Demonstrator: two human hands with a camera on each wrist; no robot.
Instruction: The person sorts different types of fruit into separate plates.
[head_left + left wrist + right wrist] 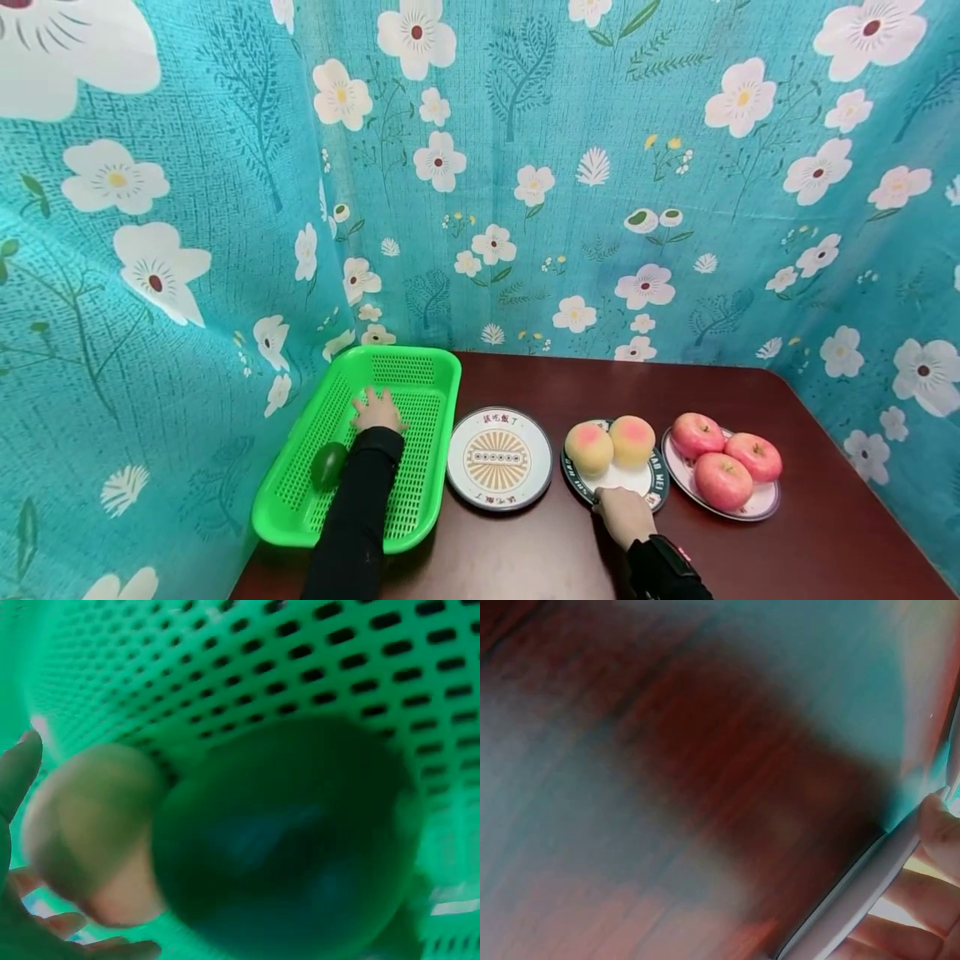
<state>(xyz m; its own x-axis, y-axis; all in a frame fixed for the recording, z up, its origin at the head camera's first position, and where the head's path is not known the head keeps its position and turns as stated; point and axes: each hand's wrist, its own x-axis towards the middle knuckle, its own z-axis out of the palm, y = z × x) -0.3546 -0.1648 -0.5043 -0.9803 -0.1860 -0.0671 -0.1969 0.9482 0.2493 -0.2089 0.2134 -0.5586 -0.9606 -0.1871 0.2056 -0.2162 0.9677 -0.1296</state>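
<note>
In the head view my left hand (pixel 378 411) reaches into the green basket (pixel 442 508) with its fingers spread. The left wrist view shows a peach-coloured round fruit (pixel 97 832) right beside those fingers; from the head it is hidden under the hand. A dark green oval fruit (pixel 328 465) lies in the basket to the left of my forearm. My right hand (pixel 626 515) pinches the near rim of a dark-rimmed plate (pixel 658 486) that bears two peaches (pixel 632 440). In the right wrist view the thumb lies on the plate's edge (pixel 855 896), with fingers curled beneath it.
A white plate (pixel 536 454) with a sunburst print stands between the basket and the peach plate. At the right, a pale plate (pixel 761 504) holds three pink apples (pixel 723 482). A blue floral curtain (pixel 525 208) closes off the back and sides of the dark table (pixel 517 567).
</note>
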